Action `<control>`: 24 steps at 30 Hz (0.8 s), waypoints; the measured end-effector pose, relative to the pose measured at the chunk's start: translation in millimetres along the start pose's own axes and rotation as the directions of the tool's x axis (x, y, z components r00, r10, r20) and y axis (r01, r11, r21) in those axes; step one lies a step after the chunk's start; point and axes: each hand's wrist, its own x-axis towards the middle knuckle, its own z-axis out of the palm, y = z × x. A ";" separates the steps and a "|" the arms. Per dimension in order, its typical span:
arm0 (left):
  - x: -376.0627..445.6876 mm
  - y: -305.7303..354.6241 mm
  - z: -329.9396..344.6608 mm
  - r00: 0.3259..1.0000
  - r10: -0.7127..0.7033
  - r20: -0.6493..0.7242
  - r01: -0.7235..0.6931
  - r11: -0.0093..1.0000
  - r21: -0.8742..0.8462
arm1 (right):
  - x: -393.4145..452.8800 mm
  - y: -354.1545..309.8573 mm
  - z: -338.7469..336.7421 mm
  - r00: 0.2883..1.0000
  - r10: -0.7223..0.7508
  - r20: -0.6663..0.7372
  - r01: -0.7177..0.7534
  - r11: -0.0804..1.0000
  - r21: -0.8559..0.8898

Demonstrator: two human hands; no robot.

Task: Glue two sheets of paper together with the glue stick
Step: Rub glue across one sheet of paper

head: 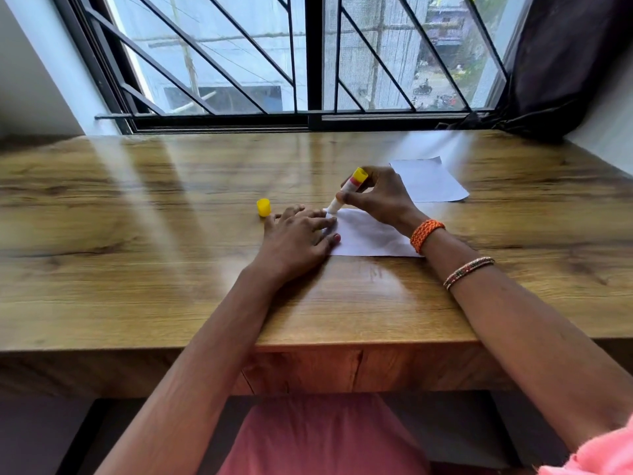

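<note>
Left hand (297, 236) flat, pinning near paper (368, 236) steady; right hand (378, 197) clamped on glue stick (346, 192), rubbing far-left corner.

Right hand (380, 197) grips the glue stick (346, 190), tilted, its white tip down on the near sheet's (370, 238) far-left corner. Left hand (298, 236) lies flat, fingers (322, 222) spread, pinning that sheet's left edge to the tabletop (137, 234). Yellow cap (263, 207) stands just beyond the left hand. Second sheet (430, 181) lies farther back, right.
</note>
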 end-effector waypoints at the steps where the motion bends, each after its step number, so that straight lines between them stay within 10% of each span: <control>1: -0.9 1.0 -0.2 1.000 0.007 -0.022 -0.007 1.000 0.012 | 0.3 -0.7 1.0 1.000 0.005 -0.003 -0.005 1.000 0.000; 24: 1.3 3.6 -2.8 0.997 0.050 -0.056 -0.050 0.999 0.009 | 0.9 0.9 -0.2 1.000 0.016 0.017 -0.016 1.000 -0.025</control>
